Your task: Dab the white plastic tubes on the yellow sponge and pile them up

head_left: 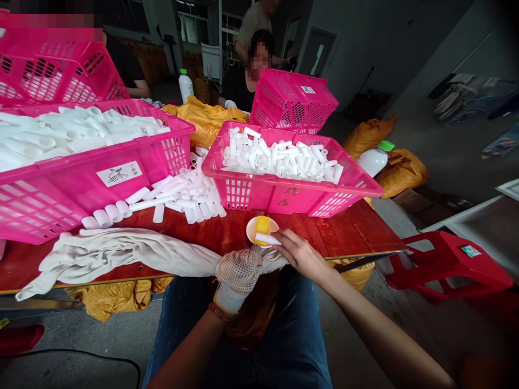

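Left of the white dish (250,229), loose white tubes (190,197) lie unpenned on the worktop (211,237) and could roll off if bumped. The gloved left hand (237,273) sits curled beside the dish, its hold unclear. Right of it, the bare right hand (298,254) pinches a white tube (267,239) just above the yellow sponge (263,224), and a weak pinch could drop it.

We are seeing the pink plastic crate (81,183) running off the left edge, the standing person (253,21) being cut off by the top edge, and the white tube (265,238) disappearing partly beneath the right hand (300,254).
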The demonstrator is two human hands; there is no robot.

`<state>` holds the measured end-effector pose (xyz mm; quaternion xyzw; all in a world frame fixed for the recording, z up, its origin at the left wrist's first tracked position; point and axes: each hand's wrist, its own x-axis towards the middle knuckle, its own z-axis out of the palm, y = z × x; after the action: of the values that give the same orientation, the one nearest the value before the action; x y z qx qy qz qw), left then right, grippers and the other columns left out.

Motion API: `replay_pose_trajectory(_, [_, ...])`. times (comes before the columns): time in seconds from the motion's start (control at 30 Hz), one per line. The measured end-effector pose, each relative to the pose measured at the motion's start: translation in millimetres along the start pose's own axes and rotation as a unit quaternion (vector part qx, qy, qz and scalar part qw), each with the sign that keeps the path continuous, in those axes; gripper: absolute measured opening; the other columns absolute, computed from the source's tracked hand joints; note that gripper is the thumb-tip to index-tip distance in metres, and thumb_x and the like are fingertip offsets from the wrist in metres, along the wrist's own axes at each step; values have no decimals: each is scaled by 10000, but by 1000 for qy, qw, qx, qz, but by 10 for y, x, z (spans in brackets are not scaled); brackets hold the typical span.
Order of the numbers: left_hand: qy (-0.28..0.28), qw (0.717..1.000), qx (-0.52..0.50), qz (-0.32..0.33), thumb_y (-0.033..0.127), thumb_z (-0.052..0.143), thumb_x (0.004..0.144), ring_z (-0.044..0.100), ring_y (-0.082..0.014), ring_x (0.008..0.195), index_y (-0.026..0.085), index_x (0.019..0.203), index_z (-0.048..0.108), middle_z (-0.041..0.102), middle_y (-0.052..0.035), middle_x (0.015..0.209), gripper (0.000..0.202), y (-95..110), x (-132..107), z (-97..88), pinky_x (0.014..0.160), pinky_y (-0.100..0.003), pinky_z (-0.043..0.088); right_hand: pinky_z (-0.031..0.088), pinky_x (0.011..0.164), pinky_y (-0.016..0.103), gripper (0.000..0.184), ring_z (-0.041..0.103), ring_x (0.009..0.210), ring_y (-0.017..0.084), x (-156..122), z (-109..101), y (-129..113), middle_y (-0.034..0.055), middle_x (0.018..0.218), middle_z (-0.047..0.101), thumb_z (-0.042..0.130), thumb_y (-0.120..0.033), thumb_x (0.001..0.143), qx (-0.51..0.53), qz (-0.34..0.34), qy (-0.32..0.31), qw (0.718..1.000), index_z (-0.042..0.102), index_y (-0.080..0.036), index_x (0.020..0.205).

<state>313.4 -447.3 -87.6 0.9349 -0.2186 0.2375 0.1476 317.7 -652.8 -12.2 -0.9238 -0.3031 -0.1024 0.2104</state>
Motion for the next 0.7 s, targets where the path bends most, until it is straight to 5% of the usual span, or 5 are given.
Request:
replay_pose_trajectory(0.13, [11,1000,7,-13,259,523,956,579,-183,546,189,701,661,649,-48,591,298,-3,-26,35,582,-329,353,592,990,490,378,674,1149,298,8,-35,-11,155,1280,591,449,-273,1050,-10,6,-44,999,507,-189,1414])
replay_pose_trajectory(0.3, [44,999,21,2,262,522,966,614,-194,566,193,794,692,688,-32,641,251,37,-9,-25,584,-346,357,600,972,454,358,662,1152,281,-32,10,-22,144,1233,607,461,-286,1048,24,27,6,999,497,-189,1392])
replay_pose_trajectory(0.4, [57,998,26,7,252,519,965,610,-199,543,199,763,677,675,-16,617,262,45,6,-59,568,-348,357,589,994,454,331,676,1131,272,-46,10,-19,136,1224,617,412,-278,1062,7,13,-18,1000,548,-195,1352])
replay_pose_trajectory(0.53, [52,998,21,5,277,540,960,605,-200,552,205,714,659,664,-25,606,282,38,-28,-47,582,-341,373,601,971,454,407,685,1123,287,-44,2,-32,157,1270,597,460,-292,1046,-3,38,-32,999,485,-175,1436])
replay_pose_trajectory(0.7, [5,1000,0,-6,248,546,960,663,-209,698,203,888,699,740,-59,796,175,52,-79,-21,700,-333,435,607,962,438,365,684,1133,283,-65,57,-42,139,1227,630,452,-244,1044,-15,29,-3,999,500,-195,1403])
